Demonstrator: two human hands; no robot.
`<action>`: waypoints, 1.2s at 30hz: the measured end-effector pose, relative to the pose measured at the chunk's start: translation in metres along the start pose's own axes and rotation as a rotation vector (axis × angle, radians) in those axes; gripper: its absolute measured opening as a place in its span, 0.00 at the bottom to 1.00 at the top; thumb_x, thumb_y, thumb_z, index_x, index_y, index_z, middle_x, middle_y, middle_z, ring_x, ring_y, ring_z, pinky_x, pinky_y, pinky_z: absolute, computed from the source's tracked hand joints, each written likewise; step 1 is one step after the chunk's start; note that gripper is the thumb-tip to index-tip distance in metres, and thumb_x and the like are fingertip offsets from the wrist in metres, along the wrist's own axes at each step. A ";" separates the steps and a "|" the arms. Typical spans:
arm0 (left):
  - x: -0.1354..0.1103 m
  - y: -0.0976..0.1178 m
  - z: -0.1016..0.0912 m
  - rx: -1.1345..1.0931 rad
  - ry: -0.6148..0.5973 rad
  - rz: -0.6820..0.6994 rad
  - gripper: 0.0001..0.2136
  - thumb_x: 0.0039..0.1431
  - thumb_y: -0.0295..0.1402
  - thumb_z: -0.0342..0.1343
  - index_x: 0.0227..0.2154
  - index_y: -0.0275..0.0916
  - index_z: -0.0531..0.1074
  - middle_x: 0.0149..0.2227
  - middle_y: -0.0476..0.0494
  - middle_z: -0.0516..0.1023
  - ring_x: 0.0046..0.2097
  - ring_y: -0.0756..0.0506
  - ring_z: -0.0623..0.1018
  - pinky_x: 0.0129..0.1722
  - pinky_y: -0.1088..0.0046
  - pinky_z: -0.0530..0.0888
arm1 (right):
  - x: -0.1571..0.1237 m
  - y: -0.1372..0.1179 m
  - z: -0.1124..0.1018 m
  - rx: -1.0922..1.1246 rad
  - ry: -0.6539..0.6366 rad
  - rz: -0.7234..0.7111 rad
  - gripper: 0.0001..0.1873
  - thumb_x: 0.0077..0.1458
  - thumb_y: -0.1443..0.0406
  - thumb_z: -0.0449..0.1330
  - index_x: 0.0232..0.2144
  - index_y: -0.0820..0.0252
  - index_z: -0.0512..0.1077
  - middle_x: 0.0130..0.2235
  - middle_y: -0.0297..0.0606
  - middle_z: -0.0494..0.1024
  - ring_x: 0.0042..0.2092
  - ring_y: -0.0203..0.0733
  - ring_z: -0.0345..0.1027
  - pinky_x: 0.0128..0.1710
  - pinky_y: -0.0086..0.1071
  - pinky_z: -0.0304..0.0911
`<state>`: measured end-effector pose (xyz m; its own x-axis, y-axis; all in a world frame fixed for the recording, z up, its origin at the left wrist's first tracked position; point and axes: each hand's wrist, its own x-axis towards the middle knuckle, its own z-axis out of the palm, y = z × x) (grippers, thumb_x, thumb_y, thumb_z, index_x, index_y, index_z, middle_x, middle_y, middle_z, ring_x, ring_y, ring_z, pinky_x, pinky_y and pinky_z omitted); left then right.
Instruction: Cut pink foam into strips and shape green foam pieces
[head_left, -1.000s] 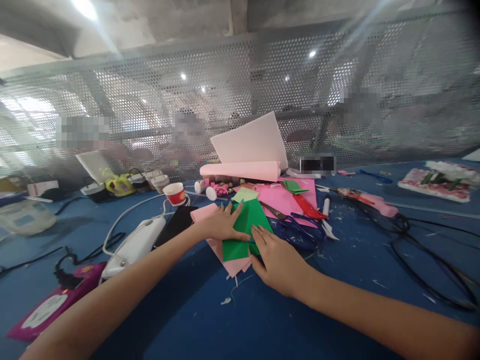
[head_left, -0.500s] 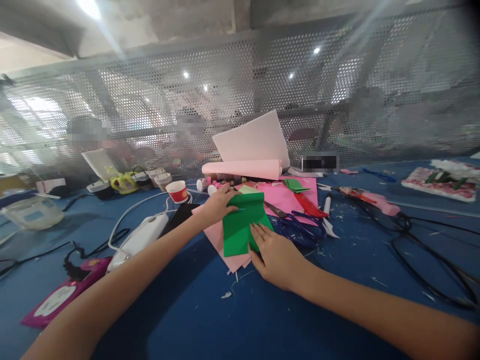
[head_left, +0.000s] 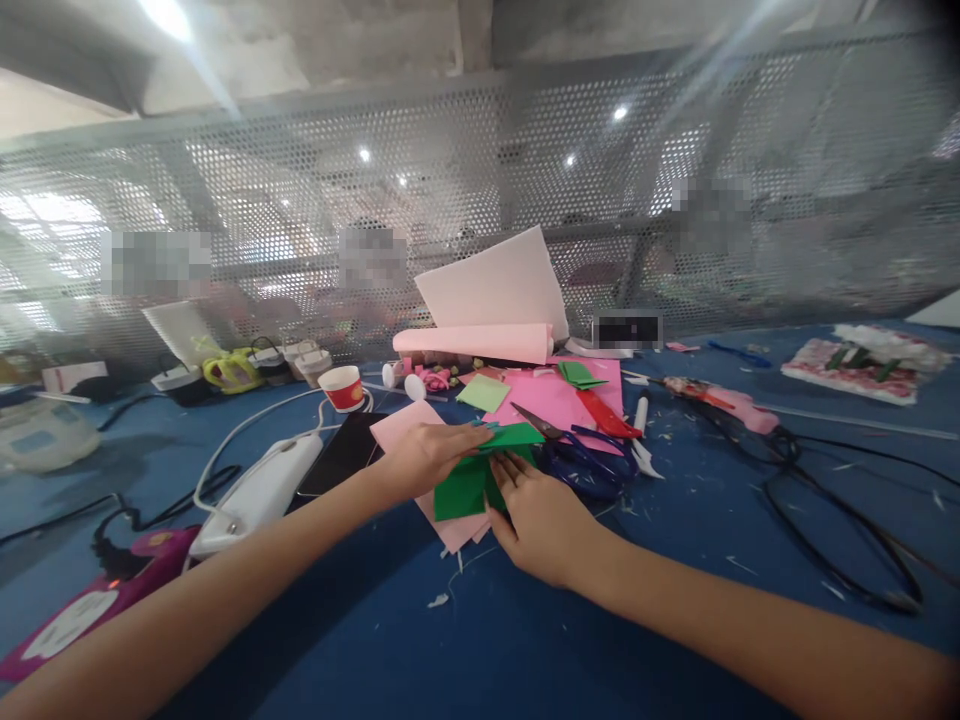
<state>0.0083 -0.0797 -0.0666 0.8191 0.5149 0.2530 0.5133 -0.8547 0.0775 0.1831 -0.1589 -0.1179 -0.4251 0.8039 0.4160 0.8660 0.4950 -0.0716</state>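
A green foam sheet (head_left: 459,488) lies on a pale pink sheet (head_left: 401,425) on the blue table (head_left: 525,640). My left hand (head_left: 424,458) is closed on the green sheet's far edge and holds it folded over toward me. My right hand (head_left: 536,515) lies flat on the sheet's near right part, fingers stretched out. Blue-handled scissors (head_left: 592,465) lie just right of my hands.
A bright pink sheet (head_left: 555,395), red-handled scissors (head_left: 607,415), a rolled pink sheet (head_left: 476,342) and a red paper cup (head_left: 343,388) lie behind. A white device (head_left: 259,493) with cables and a black phone (head_left: 343,452) sit to the left. Black cable (head_left: 832,530) loops at right. Mesh screen behind.
My left hand went to the green sheet's far edge, took hold of it and pulled it back toward me, folding the sheet. My right hand stayed pressed on the near part.
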 end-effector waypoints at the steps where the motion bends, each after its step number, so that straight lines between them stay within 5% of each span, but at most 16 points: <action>1: -0.004 0.000 0.003 -0.003 0.006 -0.006 0.19 0.64 0.32 0.39 0.52 0.34 0.67 0.53 0.42 0.71 0.55 0.44 0.70 0.57 0.65 0.66 | 0.000 0.000 -0.001 0.004 -0.001 -0.001 0.28 0.57 0.63 0.46 0.54 0.82 0.63 0.53 0.60 0.68 0.56 0.56 0.60 0.55 0.43 0.58; 7: -0.024 0.005 0.017 0.016 -0.036 0.126 0.20 0.65 0.37 0.40 0.56 0.38 0.62 0.60 0.41 0.62 0.62 0.45 0.60 0.61 0.64 0.59 | -0.003 -0.005 -0.009 -0.028 -0.090 0.064 0.18 0.57 0.63 0.46 0.34 0.69 0.73 0.33 0.51 0.77 0.36 0.50 0.70 0.36 0.40 0.65; 14: -0.030 0.008 0.002 -0.050 -0.215 0.163 0.27 0.62 0.42 0.45 0.62 0.45 0.48 0.64 0.43 0.50 0.65 0.44 0.51 0.62 0.61 0.54 | -0.003 -0.004 -0.009 -0.034 -0.078 0.048 0.17 0.56 0.63 0.48 0.35 0.68 0.73 0.33 0.48 0.76 0.37 0.50 0.69 0.37 0.39 0.64; 22: -0.029 0.008 0.003 -0.059 -0.227 0.176 0.25 0.62 0.39 0.45 0.62 0.44 0.50 0.63 0.41 0.52 0.64 0.42 0.51 0.62 0.56 0.55 | -0.010 -0.002 -0.021 -0.144 0.186 -0.089 0.19 0.56 0.61 0.47 0.24 0.65 0.74 0.24 0.46 0.74 0.29 0.47 0.68 0.26 0.37 0.62; 24: -0.029 0.009 0.003 -0.026 -0.228 0.214 0.24 0.63 0.37 0.44 0.61 0.42 0.52 0.63 0.39 0.54 0.64 0.41 0.52 0.62 0.56 0.55 | -0.009 0.004 -0.027 -0.162 0.303 -0.188 0.20 0.57 0.62 0.46 0.27 0.66 0.75 0.27 0.48 0.75 0.33 0.50 0.69 0.31 0.40 0.64; 26: -0.028 0.010 0.003 0.014 -0.233 0.246 0.23 0.63 0.35 0.44 0.61 0.40 0.52 0.62 0.37 0.55 0.64 0.41 0.53 0.62 0.56 0.55 | -0.007 0.011 -0.028 -0.149 0.349 -0.268 0.21 0.58 0.63 0.46 0.40 0.72 0.74 0.41 0.54 0.76 0.46 0.55 0.67 0.44 0.45 0.62; 29: -0.027 0.013 0.001 0.065 -0.240 0.276 0.23 0.63 0.33 0.43 0.61 0.38 0.52 0.62 0.35 0.56 0.64 0.41 0.52 0.62 0.57 0.55 | -0.002 0.020 -0.019 -0.076 0.199 -0.234 0.30 0.59 0.60 0.46 0.54 0.81 0.62 0.57 0.60 0.63 0.59 0.57 0.53 0.57 0.46 0.53; 32: -0.026 0.018 -0.003 0.095 -0.275 0.271 0.23 0.63 0.29 0.41 0.61 0.37 0.52 0.62 0.34 0.55 0.64 0.41 0.52 0.62 0.58 0.56 | 0.001 0.023 -0.009 0.009 0.013 -0.097 0.35 0.60 0.55 0.44 0.56 0.84 0.59 0.57 0.62 0.62 0.60 0.57 0.53 0.56 0.44 0.57; 36: -0.026 0.021 -0.018 0.026 -0.367 0.223 0.29 0.58 0.32 0.49 0.62 0.38 0.49 0.63 0.37 0.54 0.64 0.40 0.53 0.62 0.61 0.56 | 0.002 0.022 -0.008 0.030 -0.048 -0.079 0.37 0.59 0.53 0.44 0.56 0.84 0.59 0.57 0.63 0.61 0.60 0.58 0.54 0.55 0.45 0.57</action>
<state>-0.0067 -0.1117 -0.0542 0.9452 0.3110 -0.0993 0.3156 -0.9483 0.0341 0.2034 -0.1493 -0.1119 -0.5045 0.7763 0.3779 0.8211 0.5667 -0.0679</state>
